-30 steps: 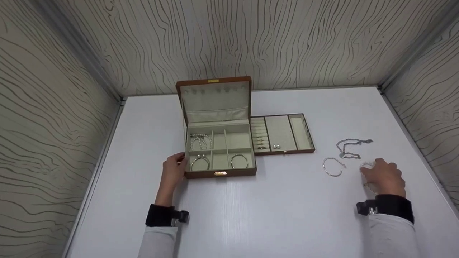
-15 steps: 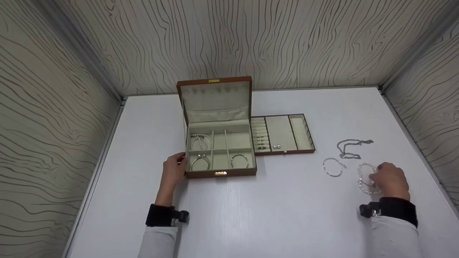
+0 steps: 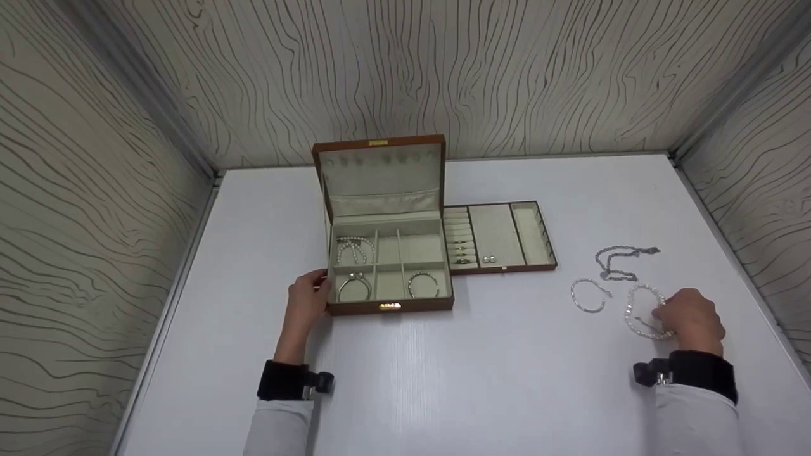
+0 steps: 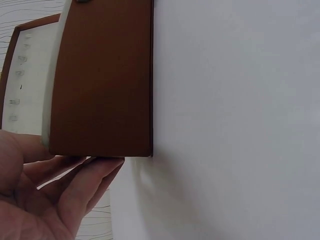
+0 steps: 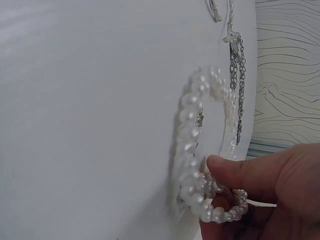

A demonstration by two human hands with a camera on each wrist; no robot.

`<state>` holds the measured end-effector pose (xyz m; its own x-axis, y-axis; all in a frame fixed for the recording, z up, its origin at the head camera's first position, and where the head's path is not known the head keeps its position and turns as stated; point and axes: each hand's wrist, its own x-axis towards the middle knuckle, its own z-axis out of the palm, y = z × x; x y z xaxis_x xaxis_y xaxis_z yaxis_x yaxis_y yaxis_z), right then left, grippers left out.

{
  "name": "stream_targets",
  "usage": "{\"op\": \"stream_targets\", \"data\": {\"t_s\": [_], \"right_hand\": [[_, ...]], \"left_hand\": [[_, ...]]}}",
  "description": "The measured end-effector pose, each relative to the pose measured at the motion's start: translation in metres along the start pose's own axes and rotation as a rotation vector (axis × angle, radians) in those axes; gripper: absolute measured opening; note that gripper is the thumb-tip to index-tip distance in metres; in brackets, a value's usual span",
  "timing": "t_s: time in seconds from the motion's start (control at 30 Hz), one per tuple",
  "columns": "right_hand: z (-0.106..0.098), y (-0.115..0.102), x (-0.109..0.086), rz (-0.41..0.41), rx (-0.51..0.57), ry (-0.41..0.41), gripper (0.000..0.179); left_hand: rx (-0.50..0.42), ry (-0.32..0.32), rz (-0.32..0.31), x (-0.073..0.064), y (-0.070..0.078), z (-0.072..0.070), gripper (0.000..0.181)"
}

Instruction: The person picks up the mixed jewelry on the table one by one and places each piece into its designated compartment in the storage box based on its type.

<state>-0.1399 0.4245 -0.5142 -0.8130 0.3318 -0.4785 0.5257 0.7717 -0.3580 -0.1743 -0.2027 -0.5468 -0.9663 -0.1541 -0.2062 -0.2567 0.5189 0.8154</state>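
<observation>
At the right, my right hand [image 3: 692, 320] pinches a pearl necklace [image 5: 189, 132] between thumb and fingers. A loop of its white beads hangs from the fingers, close over the table, and the palm hides part of the strand. My left hand [image 3: 308, 297] grips the left side of an open brown jewelry box [image 3: 355, 309], thumb at the rim and fingertips against the outer side [image 4: 100, 90]. Inside the box, a beaded strand [image 3: 355, 240] lies in the back left compartment. Bracelets lie in the front left and front right compartments, one of them a thin bangle [image 3: 422, 285].
A pulled-out drawer [image 3: 542, 267] at the box's right holds rings [image 3: 462, 251] and two pearl earrings [image 3: 488, 259]. A silver chain [image 3: 618, 274] and a pale open bracelet [image 3: 588, 310] lie on the table left of and beyond my right hand. Patterned walls [image 3: 405, 76] enclose the table.
My right hand has drawn back slightly toward the right, and the pearl necklace has opened from a bunched double loop into one wider loop. The left hand and the box stay put.
</observation>
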Motion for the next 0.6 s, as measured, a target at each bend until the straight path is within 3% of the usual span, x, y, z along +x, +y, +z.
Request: {"op": "stream_targets", "data": {"t_s": [0.27,0.6], "right_hand": [[-0.011,-0.009,-0.009,-0.017,0.029,0.068,0.051],[-0.030,-0.036,-0.030,-0.017,0.054,0.228,0.049]], "left_hand": [[0.020,-0.009,-0.002,0.000,0.001,0.000,0.036],[0.020,-0.022,-0.009,0.001,0.002,-0.001,0.036]]}}
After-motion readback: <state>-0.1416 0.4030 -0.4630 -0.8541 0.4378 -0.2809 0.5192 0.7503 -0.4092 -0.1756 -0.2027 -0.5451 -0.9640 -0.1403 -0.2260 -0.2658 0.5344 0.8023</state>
